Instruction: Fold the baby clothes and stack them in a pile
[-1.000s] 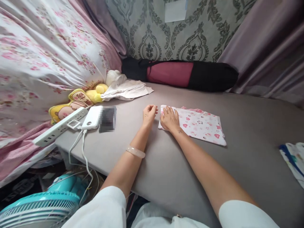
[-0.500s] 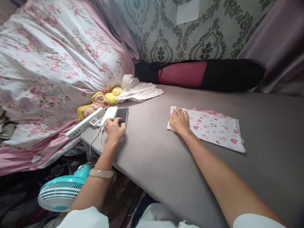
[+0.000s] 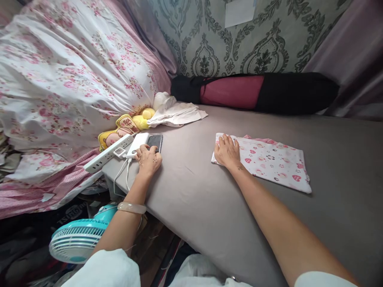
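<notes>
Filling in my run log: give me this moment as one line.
left hand: on phone | right hand: flat on folded patterned cloth | surface: grey bed

Grey bed surface (image 3: 209, 207). At the left edge, dark phone (image 3: 156, 140) just beside white power bank (image 3: 138, 142) and power strip (image 3: 104, 156). In far left corner, crumpled white cloth (image 3: 179, 113). Along far edge, black-and-red roll (image 3: 254, 91). Near the middle, folded heart-print cloth (image 3: 269, 163).
</notes>
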`<state>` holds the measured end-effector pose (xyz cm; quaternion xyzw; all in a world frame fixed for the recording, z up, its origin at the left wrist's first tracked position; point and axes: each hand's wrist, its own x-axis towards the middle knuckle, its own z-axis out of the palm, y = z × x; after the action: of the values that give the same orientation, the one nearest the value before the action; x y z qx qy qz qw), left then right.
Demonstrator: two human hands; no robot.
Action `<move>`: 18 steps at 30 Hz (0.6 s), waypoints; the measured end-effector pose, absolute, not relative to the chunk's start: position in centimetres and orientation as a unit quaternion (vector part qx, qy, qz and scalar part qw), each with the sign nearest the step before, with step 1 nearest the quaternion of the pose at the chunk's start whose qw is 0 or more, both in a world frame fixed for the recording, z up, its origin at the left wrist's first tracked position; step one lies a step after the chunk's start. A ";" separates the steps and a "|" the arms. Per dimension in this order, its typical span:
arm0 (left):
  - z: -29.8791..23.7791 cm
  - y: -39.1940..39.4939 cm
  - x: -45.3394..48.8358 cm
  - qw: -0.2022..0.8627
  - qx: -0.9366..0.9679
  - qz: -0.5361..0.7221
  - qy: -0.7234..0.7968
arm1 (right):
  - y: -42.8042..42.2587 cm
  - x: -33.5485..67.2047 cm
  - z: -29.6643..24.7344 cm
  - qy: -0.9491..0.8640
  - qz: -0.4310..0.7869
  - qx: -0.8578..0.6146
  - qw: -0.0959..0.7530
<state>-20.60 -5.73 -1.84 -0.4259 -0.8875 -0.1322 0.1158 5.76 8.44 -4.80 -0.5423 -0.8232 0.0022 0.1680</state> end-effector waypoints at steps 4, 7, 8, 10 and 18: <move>-0.9 -5.2 -18.9 0.129 -0.436 -0.149 -0.878 | 8.5 5.7 -4.9 -0.824 0.004 -0.541 0.166; -0.4 -4.7 -16.1 0.096 -0.472 -0.158 -0.862 | 8.6 5.7 -4.7 -0.822 0.012 -0.545 0.166; -0.3 -4.5 -15.0 0.077 -0.490 -0.160 -0.854 | 8.6 5.7 -4.6 -0.822 0.017 -0.546 0.162; -0.3 -4.3 -12.9 0.040 -0.530 -0.162 -0.831 | 8.4 5.6 -4.2 -0.822 0.032 -0.549 0.148; -0.2 -3.2 -8.8 -0.015 -0.615 -0.154 -0.773 | 5.8 4.3 -4.0 -0.843 0.077 -0.514 0.140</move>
<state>-8.76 -3.22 -0.24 -0.6149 -0.7732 -0.1543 -0.0154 4.30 5.78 -4.04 -0.5144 -0.8426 0.0766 0.1398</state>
